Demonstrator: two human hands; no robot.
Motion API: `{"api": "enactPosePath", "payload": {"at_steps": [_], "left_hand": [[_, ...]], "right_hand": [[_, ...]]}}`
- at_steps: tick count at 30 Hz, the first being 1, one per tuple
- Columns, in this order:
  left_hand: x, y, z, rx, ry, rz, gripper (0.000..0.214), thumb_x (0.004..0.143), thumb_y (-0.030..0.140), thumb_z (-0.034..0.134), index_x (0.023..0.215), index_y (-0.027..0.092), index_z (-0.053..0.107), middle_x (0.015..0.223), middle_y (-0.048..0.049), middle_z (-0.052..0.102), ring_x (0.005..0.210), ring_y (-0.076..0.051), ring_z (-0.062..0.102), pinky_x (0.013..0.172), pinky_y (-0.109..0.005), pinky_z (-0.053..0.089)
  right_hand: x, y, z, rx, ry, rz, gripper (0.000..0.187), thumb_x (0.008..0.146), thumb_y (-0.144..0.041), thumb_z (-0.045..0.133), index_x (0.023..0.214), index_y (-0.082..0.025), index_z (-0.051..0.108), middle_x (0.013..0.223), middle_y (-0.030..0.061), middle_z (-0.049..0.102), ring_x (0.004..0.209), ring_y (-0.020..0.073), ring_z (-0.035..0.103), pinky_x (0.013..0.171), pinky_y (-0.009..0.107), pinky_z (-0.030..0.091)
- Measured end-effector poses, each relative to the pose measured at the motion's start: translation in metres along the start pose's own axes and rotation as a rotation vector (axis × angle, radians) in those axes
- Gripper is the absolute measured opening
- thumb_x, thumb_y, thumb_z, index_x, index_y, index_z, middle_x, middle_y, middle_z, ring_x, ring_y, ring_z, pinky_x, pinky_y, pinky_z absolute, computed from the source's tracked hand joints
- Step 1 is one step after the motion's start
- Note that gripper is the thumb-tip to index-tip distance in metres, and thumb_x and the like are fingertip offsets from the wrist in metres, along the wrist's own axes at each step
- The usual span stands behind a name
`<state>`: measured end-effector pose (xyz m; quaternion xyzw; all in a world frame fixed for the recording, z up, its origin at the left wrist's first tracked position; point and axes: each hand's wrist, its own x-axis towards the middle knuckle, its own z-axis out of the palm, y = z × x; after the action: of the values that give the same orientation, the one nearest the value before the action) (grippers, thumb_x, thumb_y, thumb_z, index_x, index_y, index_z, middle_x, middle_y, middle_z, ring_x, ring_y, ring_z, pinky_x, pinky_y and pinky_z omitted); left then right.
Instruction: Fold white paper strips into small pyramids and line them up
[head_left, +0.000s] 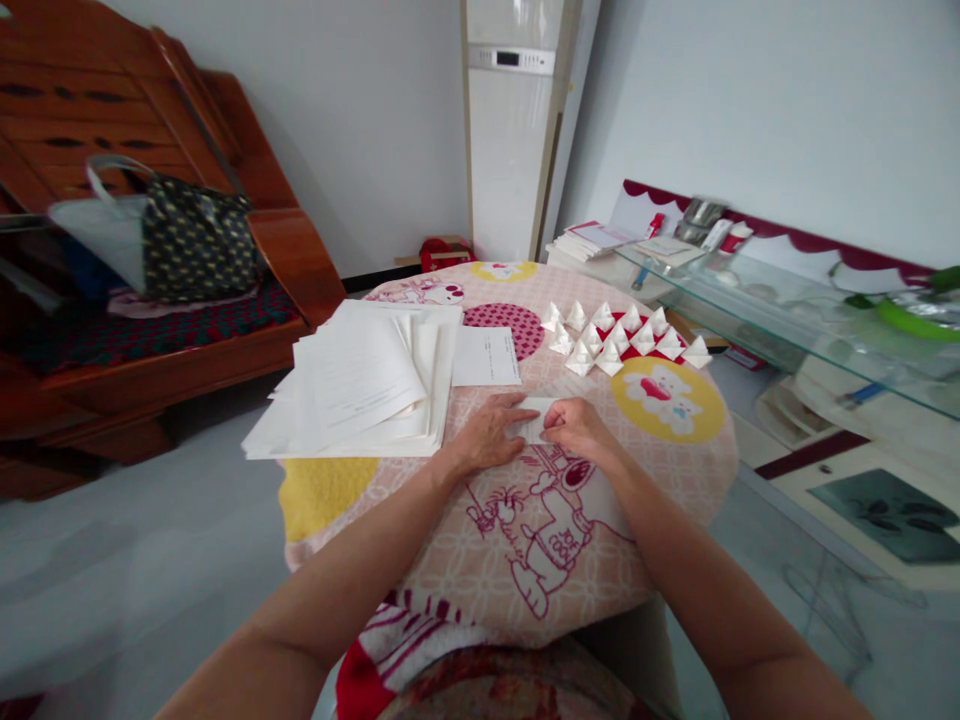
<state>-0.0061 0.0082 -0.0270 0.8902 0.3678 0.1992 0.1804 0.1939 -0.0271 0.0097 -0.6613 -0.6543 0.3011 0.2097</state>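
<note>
At the middle of the round desk [675, 480], which is covered by a cartoon-printed cloth, we have both hands on a small folded paper [534, 420]. Our left hand [491, 432] lies open and flat, palm down, with its fingers stretched over the paper's left part. Our right hand [577, 428] is curled in, and its thumb and fingertips are closed on the paper's right edge. The paper rests flat on the cloth between the two hands.

At 9 o'clock from the hands, a fanned stack of white sheets [367, 385] lies on the desk, overhanging its left rim. A single sheet [486, 357] sits at 11 o'clock, just beside the stack. At 1 o'clock, near the far rim, a cluster of folded paper shapes [619, 335] stands in close rows, each pointed at the top.

Off the desk, a wooden bench [225, 180] at 10 o'clock carries a patterned bag [199, 240]. A tall white air conditioner [514, 120] stands at 12 o'clock against the wall, and a glass shelf [795, 320] runs along at 2 o'clock
</note>
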Motion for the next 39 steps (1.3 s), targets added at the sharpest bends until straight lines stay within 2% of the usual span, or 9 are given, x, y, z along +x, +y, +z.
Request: {"api": "enactPosePath", "payload": {"at_steps": [5,9,13,16,20,22,29,34,39], "left_hand": [[-0.005,-0.009,-0.011,-0.029,-0.091,0.058,0.063,0.078,0.01,0.061,0.139,0.026,0.067,0.161,-0.0099,0.047,0.147,-0.034,0.044,0.122,-0.057,0.037],[-0.005,-0.017,-0.015,-0.04,-0.138,0.096,0.071,0.074,0.005,0.059,0.141,0.028,0.065,0.164,-0.0077,0.043,0.15,-0.035,0.04,0.122,-0.059,0.035],[-0.006,-0.026,-0.017,-0.076,-0.136,0.13,0.078,0.069,-0.003,0.053,0.139,0.029,0.066,0.163,-0.0049,0.045,0.15,-0.032,0.042,0.124,-0.054,0.037],[-0.007,-0.03,-0.019,-0.104,-0.08,0.108,0.076,0.07,-0.005,0.046,0.135,0.028,0.069,0.156,-0.0047,0.054,0.144,-0.025,0.051,0.123,-0.048,0.04],[-0.005,-0.029,-0.019,-0.098,-0.012,0.039,0.065,0.073,-0.004,0.041,0.121,0.022,0.076,0.144,-0.0067,0.065,0.135,-0.023,0.06,0.12,-0.047,0.044],[-0.004,-0.027,-0.017,-0.091,0.01,0.015,0.062,0.075,-0.004,0.04,0.117,0.02,0.078,0.141,-0.0071,0.067,0.133,-0.022,0.061,0.12,-0.045,0.045],[-0.002,-0.026,-0.009,-0.076,0.074,0.001,0.058,0.076,-0.003,0.042,0.113,0.022,0.079,0.136,-0.0031,0.071,0.127,-0.02,0.065,0.116,-0.042,0.05],[-0.004,-0.024,-0.01,-0.06,0.067,0.027,0.06,0.073,-0.004,0.046,0.118,0.023,0.076,0.137,-0.0034,0.07,0.129,-0.021,0.064,0.116,-0.044,0.05],[-0.007,-0.018,-0.016,-0.055,0.045,0.104,0.059,0.074,0.001,0.056,0.128,0.02,0.072,0.144,-0.01,0.064,0.136,-0.025,0.059,0.115,-0.045,0.051]], "right_hand": [[0.0,-0.001,0.0,0.008,0.001,0.015,0.008,0.07,-0.01,0.073,0.067,-0.017,0.069,0.051,-0.0048,0.059,0.05,0.0111,0.056,0.054,0.022,0.041],[0.001,-0.001,0.001,0.008,0.003,0.04,0.007,0.07,-0.01,0.073,0.07,-0.017,0.07,0.052,-0.004,0.061,0.051,0.0118,0.057,0.055,0.022,0.042],[0.0,0.001,0.001,-0.011,0.012,0.013,0.008,0.072,-0.01,0.073,0.071,-0.017,0.07,0.056,-0.0036,0.063,0.054,0.012,0.059,0.057,0.022,0.043],[-0.005,-0.001,0.001,-0.101,0.018,-0.031,0.008,0.076,-0.009,0.073,0.075,-0.017,0.071,0.065,-0.0009,0.069,0.062,0.0138,0.063,0.062,0.023,0.045],[-0.019,-0.011,0.005,-0.415,0.065,-0.183,0.003,0.087,-0.016,0.071,0.087,-0.017,0.074,0.091,0.008,0.075,0.083,0.02,0.068,0.073,0.028,0.046],[-0.025,-0.017,0.01,-0.564,0.034,-0.306,0.008,0.091,-0.021,0.069,0.096,-0.016,0.074,0.104,0.0121,0.073,0.092,0.0229,0.067,0.077,0.03,0.047],[-0.03,-0.022,0.031,-0.848,-0.02,-0.567,0.029,0.102,-0.011,0.045,0.115,-0.011,0.07,0.106,0.0166,0.069,0.1,0.0263,0.062,0.082,0.035,0.048],[-0.033,-0.027,0.038,-0.854,0.035,-0.503,0.03,0.1,-0.008,0.043,0.113,-0.011,0.069,0.106,0.0174,0.067,0.099,0.0272,0.06,0.079,0.036,0.05],[-0.026,-0.012,0.034,-0.675,0.182,-0.458,0.023,0.092,-0.005,0.051,0.098,-0.014,0.071,0.098,0.0152,0.069,0.096,0.0259,0.061,0.074,0.032,0.049]]}}
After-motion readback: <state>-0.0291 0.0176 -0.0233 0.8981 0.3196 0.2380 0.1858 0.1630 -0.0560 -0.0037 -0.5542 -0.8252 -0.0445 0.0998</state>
